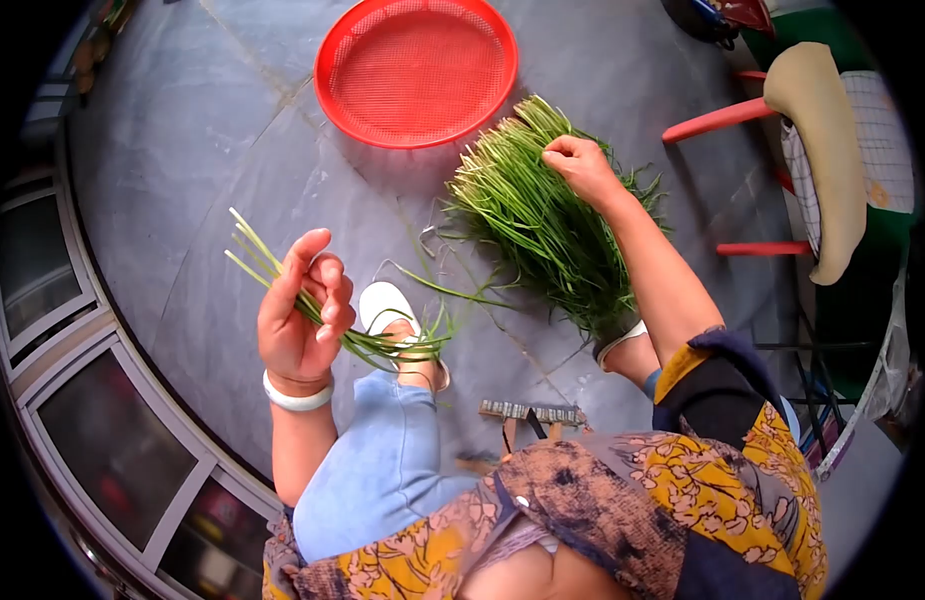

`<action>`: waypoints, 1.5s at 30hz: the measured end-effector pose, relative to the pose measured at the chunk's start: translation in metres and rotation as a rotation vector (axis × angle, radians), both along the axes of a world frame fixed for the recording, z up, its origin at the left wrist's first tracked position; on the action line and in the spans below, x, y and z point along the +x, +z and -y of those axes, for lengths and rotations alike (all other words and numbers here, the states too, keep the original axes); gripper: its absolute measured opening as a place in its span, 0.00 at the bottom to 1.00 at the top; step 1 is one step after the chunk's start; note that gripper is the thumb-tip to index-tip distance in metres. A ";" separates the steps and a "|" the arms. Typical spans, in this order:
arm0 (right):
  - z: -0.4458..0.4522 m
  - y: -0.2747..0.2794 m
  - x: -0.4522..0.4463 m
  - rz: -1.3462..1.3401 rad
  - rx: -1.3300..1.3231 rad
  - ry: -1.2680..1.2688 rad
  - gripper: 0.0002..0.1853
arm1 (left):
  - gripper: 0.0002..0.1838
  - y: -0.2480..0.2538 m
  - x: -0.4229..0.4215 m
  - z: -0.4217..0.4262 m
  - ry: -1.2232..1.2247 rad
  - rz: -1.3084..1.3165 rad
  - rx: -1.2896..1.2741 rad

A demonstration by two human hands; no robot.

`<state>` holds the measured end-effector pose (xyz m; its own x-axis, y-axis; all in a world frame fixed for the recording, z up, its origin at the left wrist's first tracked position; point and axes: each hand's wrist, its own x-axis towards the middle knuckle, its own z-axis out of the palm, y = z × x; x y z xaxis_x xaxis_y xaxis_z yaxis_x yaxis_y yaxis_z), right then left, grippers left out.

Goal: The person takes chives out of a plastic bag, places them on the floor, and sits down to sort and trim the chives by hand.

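Nearest to us was our patterned blouse (582, 490), of soft cloth with mustard patches and pale printed flowers, and beyond it the smooth light-blue jeans (382, 430). Our left hand (304, 310), with a pale, rounded bangle (298, 395) at the wrist, was held palm upward; its fingers were curled around a few thin stalks (367, 345), whitish at the cut ends and drooping at the green tips. Our right hand (582, 170) was at the heap of greens (542, 220), thumb and forefinger brought narrowly together; we could not tell if a stalk was between them. This heap, dense and grass-like, lay on the grey, marbled floor (182, 200), at the right of a white shoe (384, 305). Just beyond it stood a round red basket (417, 70) with a smooth rim and a finely meshed bottom.
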<state>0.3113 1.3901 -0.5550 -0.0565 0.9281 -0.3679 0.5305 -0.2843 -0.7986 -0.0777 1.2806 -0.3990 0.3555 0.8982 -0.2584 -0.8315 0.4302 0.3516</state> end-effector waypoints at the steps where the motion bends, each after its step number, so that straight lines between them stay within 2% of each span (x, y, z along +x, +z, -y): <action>1: 0.006 0.006 0.007 -0.084 -0.029 -0.030 0.11 | 0.22 0.001 0.001 0.000 -0.001 -0.012 -0.008; 3: 0.021 0.021 0.014 -0.197 -0.021 -0.077 0.09 | 0.21 0.005 0.002 0.000 -0.018 -0.057 -0.020; 5: 0.034 0.038 0.016 -0.442 0.007 -0.220 0.08 | 0.21 0.008 0.005 0.000 -0.032 -0.095 -0.020; 11: 0.053 0.102 0.041 -0.705 -0.073 -0.376 0.07 | 0.21 0.032 0.009 -0.003 -0.060 -0.262 -0.009; 12: 0.054 0.115 0.045 -0.844 -0.055 -0.395 0.10 | 0.21 0.039 0.006 -0.004 -0.075 -0.276 0.008; 16: 0.062 0.179 0.064 -1.092 -0.021 -0.381 0.14 | 0.20 0.078 0.003 -0.008 -0.150 -0.331 0.087; 24: 0.082 0.296 0.090 -1.084 0.155 -0.370 0.12 | 0.20 0.173 0.041 -0.004 -0.261 -0.594 0.235; 27: 0.091 0.312 0.109 -0.742 0.198 -0.243 0.11 | 0.19 0.201 0.067 0.004 -0.294 -0.667 0.277; 29: 0.111 0.332 0.099 -0.732 0.224 -0.240 0.12 | 0.17 0.212 0.090 0.011 -0.310 -0.708 0.265; 33: 0.142 0.328 0.089 -0.727 0.127 -0.207 0.12 | 0.11 0.210 0.143 0.034 -0.374 -0.796 0.260; 37: 0.170 0.325 0.062 -0.822 0.026 -0.202 0.11 | 0.09 0.172 0.186 0.045 -0.424 -0.768 0.260; 41: 0.184 0.312 0.039 -0.849 -0.003 -0.157 0.10 | 0.11 0.153 0.206 0.054 -0.499 -0.770 0.240; 42: 0.186 0.307 0.034 -0.852 -0.006 -0.159 0.09 | 0.12 0.154 0.210 0.055 -0.516 -0.735 0.308; 43: 0.187 0.306 0.030 -0.863 -0.045 -0.150 0.09 | 0.11 0.154 0.215 0.055 -0.519 -0.798 0.304; 45: 0.186 0.308 0.023 -0.889 -0.114 -0.131 0.08 | 0.13 0.147 0.223 0.052 -0.457 -0.708 0.357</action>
